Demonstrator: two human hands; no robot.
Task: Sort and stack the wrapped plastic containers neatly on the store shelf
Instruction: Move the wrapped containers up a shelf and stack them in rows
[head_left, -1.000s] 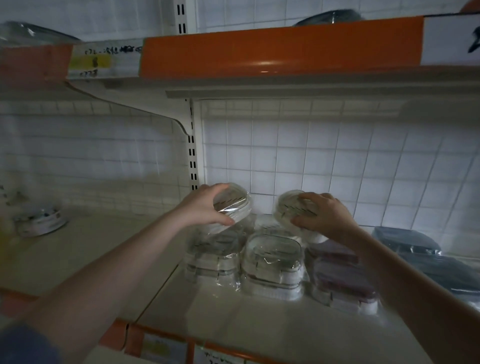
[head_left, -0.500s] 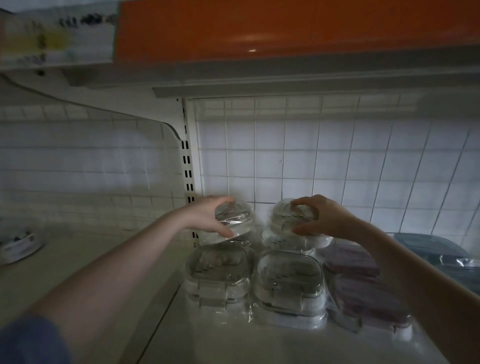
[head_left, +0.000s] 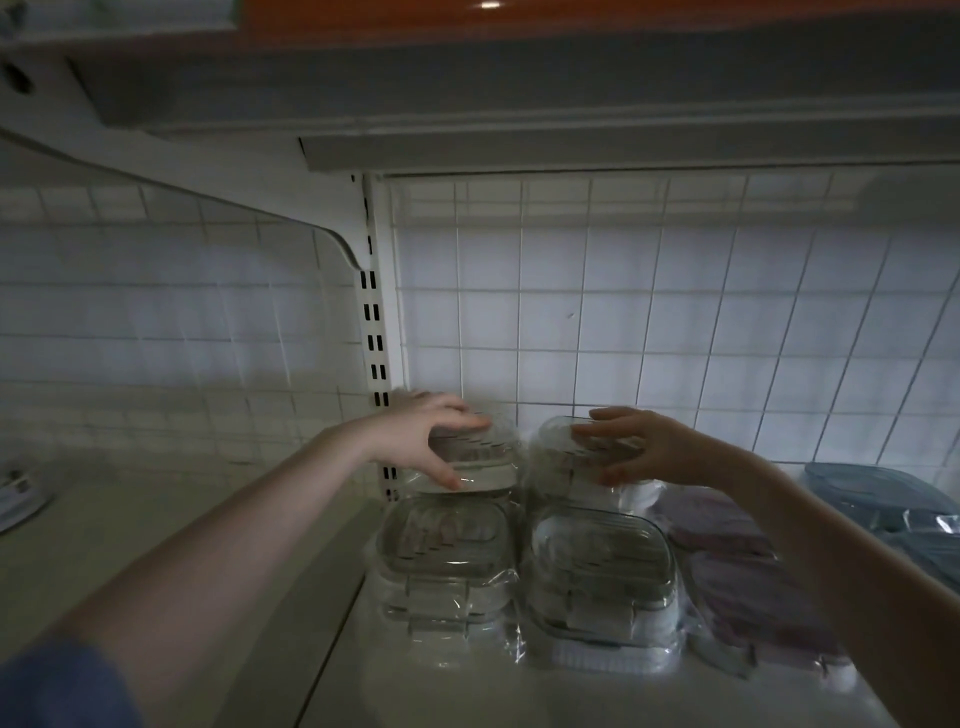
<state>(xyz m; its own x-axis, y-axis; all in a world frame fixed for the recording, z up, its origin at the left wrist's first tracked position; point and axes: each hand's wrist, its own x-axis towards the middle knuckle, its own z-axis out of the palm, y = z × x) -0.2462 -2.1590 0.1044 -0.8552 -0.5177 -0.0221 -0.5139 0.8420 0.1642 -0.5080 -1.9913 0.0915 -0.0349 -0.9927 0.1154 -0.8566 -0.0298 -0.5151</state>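
At the back of a dim store shelf (head_left: 218, 525), two clear wrapped containers are sitting side by side near the white grid panel (head_left: 675, 322). The left rear container (head_left: 475, 465) is lying under the person's left hand (head_left: 423, 441), whose fingers are curling over its lid with the thumb pressing on its front wall. The right rear container (head_left: 582, 457) is sitting under the right hand (head_left: 644, 449), fingers spread loosely across its top and thumb reaching down its side; whether either hand is truly gripping or merely resting is not clear through the blur. Just in front, two more clear containers are standing in shiny film: the front left container (head_left: 447, 566) and the front right container (head_left: 597, 587), nearly touching each other. Beside them to the right, purple-lidded containers (head_left: 748, 577) are lying in a row, and farther right dark blue containers (head_left: 883, 499) are resting against the panel. A slotted white upright (head_left: 375, 322) is rising behind the left hand, under an orange-edged upper shelf (head_left: 519, 15).
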